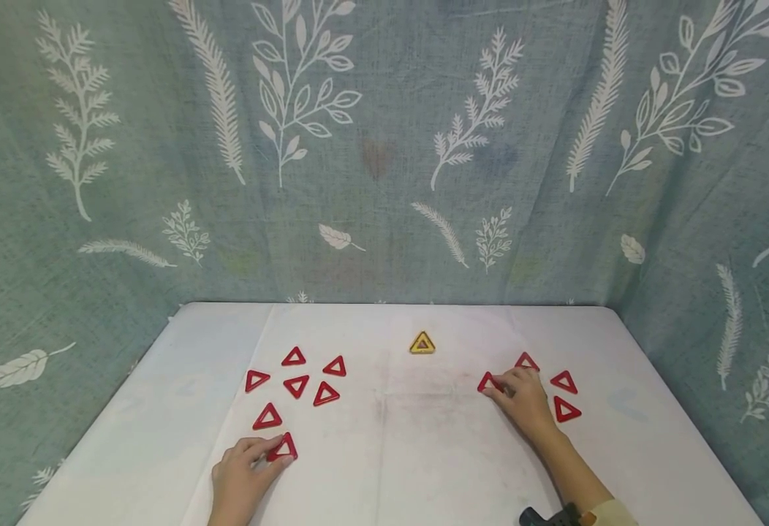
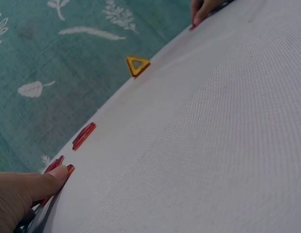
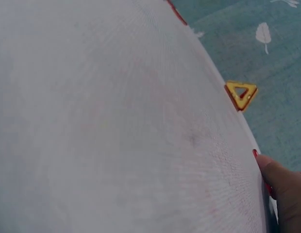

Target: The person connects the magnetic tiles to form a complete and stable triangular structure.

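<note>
Near the front left of the table, my left hand [image 1: 243, 467] pinches a red triangle frame [image 1: 290, 446] between thumb and fingers. In the left wrist view the thumb [image 2: 56, 175] presses on that piece's edge. My right hand [image 1: 525, 398] pinches another red triangle [image 1: 486, 380] by its right side, on the right part of the table. Just behind the right hand's fingers lies a red triangle [image 1: 526, 359], partly covered. Two more, an upper red triangle [image 1: 565, 381] and a lower red triangle [image 1: 566, 410], lie right of that hand.
Several red triangles, among them one pointing down [image 1: 296, 385], lie grouped beyond the left hand. A yellow triangle structure [image 1: 422, 342] stands at the back middle of the white table [image 1: 437, 453]. Leaf-patterned cloth [image 1: 384, 146] hangs behind and along the sides.
</note>
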A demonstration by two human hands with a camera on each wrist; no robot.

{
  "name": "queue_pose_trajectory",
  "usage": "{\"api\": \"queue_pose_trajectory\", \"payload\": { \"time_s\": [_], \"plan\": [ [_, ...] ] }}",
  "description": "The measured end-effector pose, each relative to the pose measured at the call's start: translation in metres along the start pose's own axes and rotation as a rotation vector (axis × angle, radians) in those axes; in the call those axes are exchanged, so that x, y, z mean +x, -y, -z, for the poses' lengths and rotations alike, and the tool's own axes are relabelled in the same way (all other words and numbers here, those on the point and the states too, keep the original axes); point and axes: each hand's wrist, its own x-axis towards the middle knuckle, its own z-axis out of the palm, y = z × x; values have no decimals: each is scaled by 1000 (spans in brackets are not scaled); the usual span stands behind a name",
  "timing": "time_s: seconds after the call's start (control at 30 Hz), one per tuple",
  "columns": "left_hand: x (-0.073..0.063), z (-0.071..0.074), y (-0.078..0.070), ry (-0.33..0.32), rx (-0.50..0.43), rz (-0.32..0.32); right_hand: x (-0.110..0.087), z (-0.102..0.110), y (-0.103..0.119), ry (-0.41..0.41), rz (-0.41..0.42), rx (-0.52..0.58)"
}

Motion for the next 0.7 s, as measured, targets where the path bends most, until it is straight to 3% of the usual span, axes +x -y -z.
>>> {"api": "queue_pose_trajectory", "payload": {
  "time_s": [0.33,0.7],
  "plan": [
    [1,-4,-5,-9,-41,-44,0,2,7,25,2,16],
    [-2,-12,-17,20,-55,-86,-5,-1,16,102,-65,94]
  ]
}}
